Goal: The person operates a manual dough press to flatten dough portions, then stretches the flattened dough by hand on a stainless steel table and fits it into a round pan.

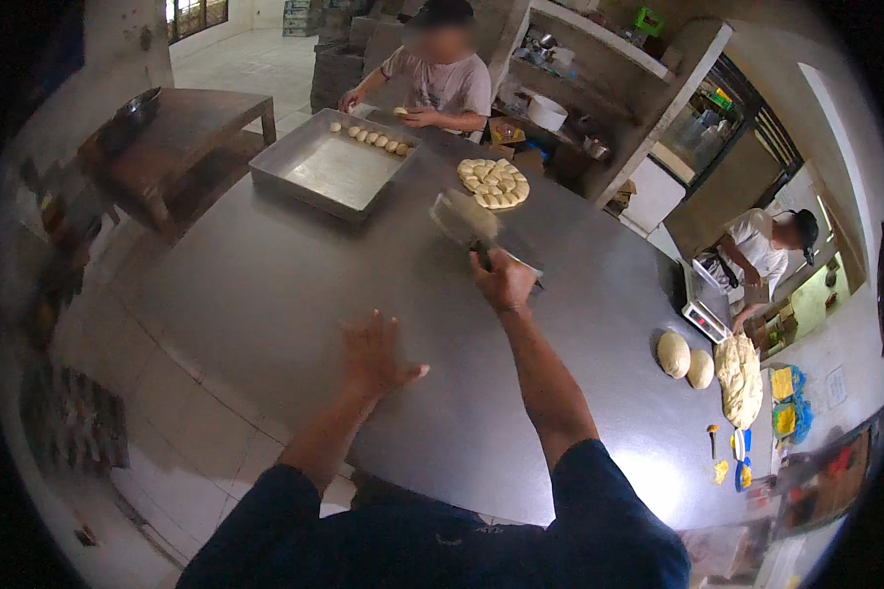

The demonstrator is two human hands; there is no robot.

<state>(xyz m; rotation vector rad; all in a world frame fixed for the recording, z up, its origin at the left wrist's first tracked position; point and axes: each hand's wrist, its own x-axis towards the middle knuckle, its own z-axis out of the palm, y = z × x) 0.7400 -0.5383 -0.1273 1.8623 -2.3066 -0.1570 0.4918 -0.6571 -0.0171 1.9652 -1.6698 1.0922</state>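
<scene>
My left hand (373, 358) has its fingers spread on or just over the grey metal tabletop (226, 265), slightly blurred. My right hand (506, 285) grips the handle of a pale brush (466, 216), held over the table's middle, with a flat object partly hidden beside it. Beyond the brush sits a round cluster of cut dough pieces (493, 185). At the table's far left is a square metal pan (324, 172) with a row of small dough balls (371, 135) along its back. Two smooth dough balls (673, 355) and a long dough lump (738, 383) lie at the right.
A co-worker (447, 83) handles dough behind the pan. Another person (766, 250) stands at the right by a scale (705, 319). Small tools and yellow items (741, 461) lie near the right edge. A side table (206, 108) stands at the back left, shelves (584, 54) at the back.
</scene>
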